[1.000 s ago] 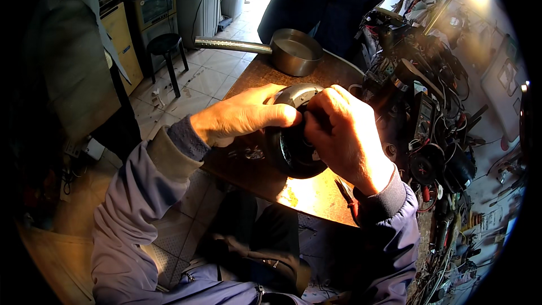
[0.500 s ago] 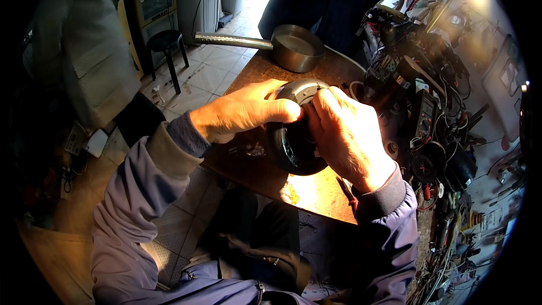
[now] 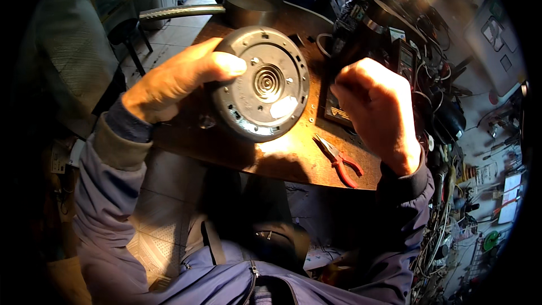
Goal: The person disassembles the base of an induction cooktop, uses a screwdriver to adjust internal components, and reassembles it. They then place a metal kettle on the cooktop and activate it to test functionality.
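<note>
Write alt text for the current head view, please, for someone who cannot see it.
A left hand holds up a round dark part with concentric rings at its centre. The right hand is curled nearby, apart from it; whether it holds anything is unclear. Red-handled pliers and a metal pan rest on a wooden table.

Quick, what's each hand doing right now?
Left hand: closed on the round base, thumb on its face.
Right hand: fingers curled; whether it holds anything cannot be told.
</note>
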